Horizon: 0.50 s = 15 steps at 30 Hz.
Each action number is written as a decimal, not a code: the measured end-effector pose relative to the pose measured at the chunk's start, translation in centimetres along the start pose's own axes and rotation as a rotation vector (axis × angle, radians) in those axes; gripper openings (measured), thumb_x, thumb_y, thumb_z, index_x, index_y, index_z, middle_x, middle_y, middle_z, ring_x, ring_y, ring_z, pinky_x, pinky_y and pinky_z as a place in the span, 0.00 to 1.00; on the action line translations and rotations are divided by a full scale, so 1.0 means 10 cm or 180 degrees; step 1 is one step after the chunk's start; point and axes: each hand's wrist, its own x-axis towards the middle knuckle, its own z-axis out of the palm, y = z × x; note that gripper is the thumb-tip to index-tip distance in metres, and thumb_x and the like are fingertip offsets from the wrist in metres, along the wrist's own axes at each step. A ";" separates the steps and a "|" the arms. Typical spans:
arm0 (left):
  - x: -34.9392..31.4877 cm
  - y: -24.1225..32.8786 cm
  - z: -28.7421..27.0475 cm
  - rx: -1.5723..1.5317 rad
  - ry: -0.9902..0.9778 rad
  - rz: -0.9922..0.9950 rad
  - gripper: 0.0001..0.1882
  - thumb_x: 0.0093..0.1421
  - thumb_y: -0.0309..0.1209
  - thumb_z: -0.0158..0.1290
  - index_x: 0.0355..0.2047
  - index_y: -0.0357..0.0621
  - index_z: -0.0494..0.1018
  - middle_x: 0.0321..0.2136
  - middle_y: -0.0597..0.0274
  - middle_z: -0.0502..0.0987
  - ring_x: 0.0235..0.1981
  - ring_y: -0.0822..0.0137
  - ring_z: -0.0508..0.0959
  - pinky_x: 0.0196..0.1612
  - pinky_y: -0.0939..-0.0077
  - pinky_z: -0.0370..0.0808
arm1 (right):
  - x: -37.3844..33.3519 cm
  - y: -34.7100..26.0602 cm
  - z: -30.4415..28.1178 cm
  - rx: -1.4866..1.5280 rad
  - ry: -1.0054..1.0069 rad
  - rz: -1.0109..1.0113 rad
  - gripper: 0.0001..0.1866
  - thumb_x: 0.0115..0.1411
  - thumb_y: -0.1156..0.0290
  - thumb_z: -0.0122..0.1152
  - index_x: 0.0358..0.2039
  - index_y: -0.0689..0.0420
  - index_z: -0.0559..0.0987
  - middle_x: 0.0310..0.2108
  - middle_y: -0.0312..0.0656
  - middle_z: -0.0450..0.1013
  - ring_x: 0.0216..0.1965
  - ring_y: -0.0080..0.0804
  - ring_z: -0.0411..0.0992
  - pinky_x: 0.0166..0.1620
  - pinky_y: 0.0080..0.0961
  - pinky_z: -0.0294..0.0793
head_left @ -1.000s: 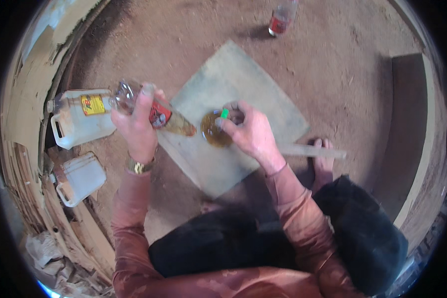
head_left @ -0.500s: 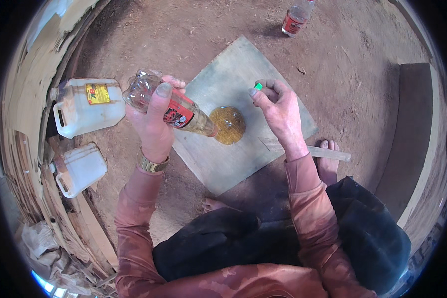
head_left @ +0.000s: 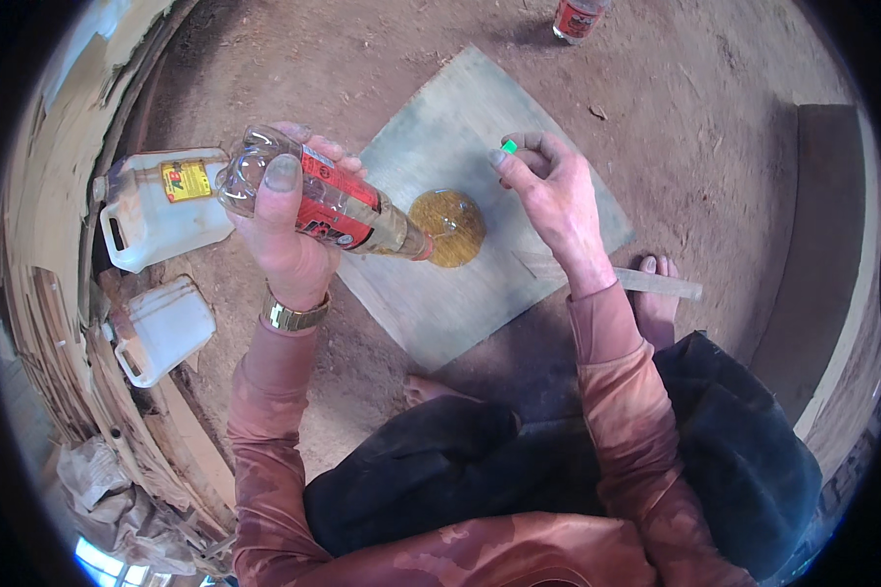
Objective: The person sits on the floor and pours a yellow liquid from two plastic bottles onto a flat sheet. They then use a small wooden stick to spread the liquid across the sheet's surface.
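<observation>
My left hand (head_left: 289,220) is wrapped round a clear plastic bottle (head_left: 394,230) with a red label, tilted so its mouth points down and right. Below the mouth, a round puddle of amber liquid (head_left: 457,227) lies on a square flat board (head_left: 411,318). Between the thumb and fingers of my right hand (head_left: 555,196) a small green bottle cap (head_left: 509,147) is pinched, held over the right part of the board. A thin wooden strip (head_left: 661,283) rests with one end on the board, partly beneath my right wrist.
Two whitish plastic jerrycans (head_left: 157,230) (head_left: 169,331) stand at the left beside stacked wood sheets (head_left: 64,245). Another red-labelled bottle (head_left: 578,20) stands at the far edge. A dark plank (head_left: 808,254) lies at the right on the dirt floor (head_left: 715,127). My bare feet flank the board's near side.
My left hand and the bottle have shifted slightly left, and the bottle lies at a flatter angle. The view has moved a little. My right hand keeps its pinch on the cap.
</observation>
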 end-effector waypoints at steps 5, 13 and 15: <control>0.01 0.02 0.04 0.0195 0.0153 -0.0095 0.24 0.62 0.40 0.63 0.52 0.37 0.72 0.34 0.53 0.81 0.31 0.62 0.83 0.37 0.62 0.85 | 0.03 0.03 0.01 0.0000 -0.0024 0.0004 0.26 0.59 0.57 0.72 0.48 0.66 0.82 0.38 0.51 0.85 0.41 0.36 0.83 0.47 0.32 0.79; 0.01 0.00 -0.01 0.0560 -0.0055 -0.0032 0.28 0.60 0.47 0.62 0.51 0.39 0.70 0.31 0.61 0.75 0.29 0.68 0.76 0.37 0.71 0.78 | 0.06 0.06 0.07 0.0239 -0.0090 0.0011 0.25 0.59 0.60 0.72 0.49 0.66 0.81 0.38 0.51 0.85 0.41 0.35 0.83 0.48 0.31 0.79; 0.00 0.00 -0.03 0.0681 0.0012 -0.0076 0.29 0.60 0.50 0.61 0.51 0.40 0.70 0.30 0.64 0.72 0.30 0.70 0.73 0.38 0.73 0.75 | 0.06 0.06 0.07 0.0252 -0.0125 0.0018 0.25 0.59 0.60 0.72 0.49 0.66 0.81 0.38 0.51 0.85 0.40 0.35 0.83 0.47 0.31 0.79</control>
